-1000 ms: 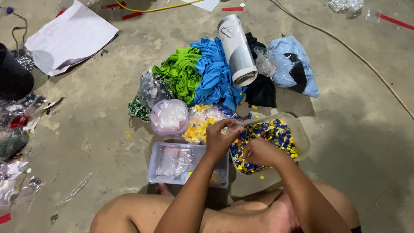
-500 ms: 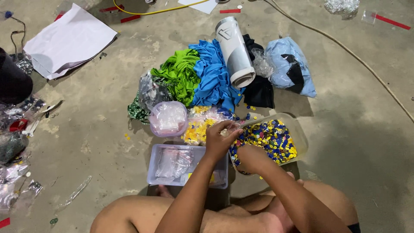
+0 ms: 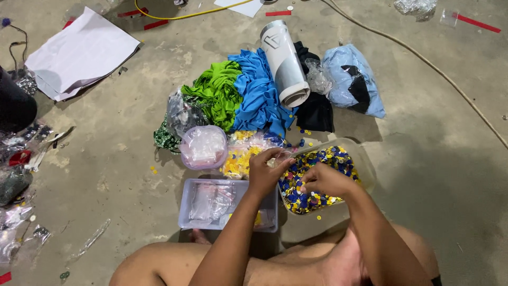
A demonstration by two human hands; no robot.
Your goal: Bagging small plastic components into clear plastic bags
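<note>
I sit on a concrete floor with my legs folded. My left hand (image 3: 266, 173) is raised between two containers, and its fingers pinch what looks like a small clear plastic bag (image 3: 276, 160). My right hand (image 3: 326, 181) rests in a clear tub (image 3: 365, 164) full of small blue and yellow discs (image 3: 301, 198), fingers curled down onto them. Under my left forearm stands a shallow clear tray (image 3: 185, 212) with empty clear bags and a few yellow discs. A bag of yellow discs (image 3: 238, 159) lies just beyond my left hand.
A round lidded tub (image 3: 203, 146) of clear bags stands left of the yellow discs. Green cloth (image 3: 217, 92), blue cloth (image 3: 259, 92), a white roll (image 3: 284, 61), black cloth (image 3: 315, 111) and a pale blue bag (image 3: 352, 77) lie behind. White paper (image 3: 79, 53) and wrappers lie at the left.
Both hands stay over the disc tub and tray. My right hand has shifted slightly within the discs, and the view has dropped a little.
</note>
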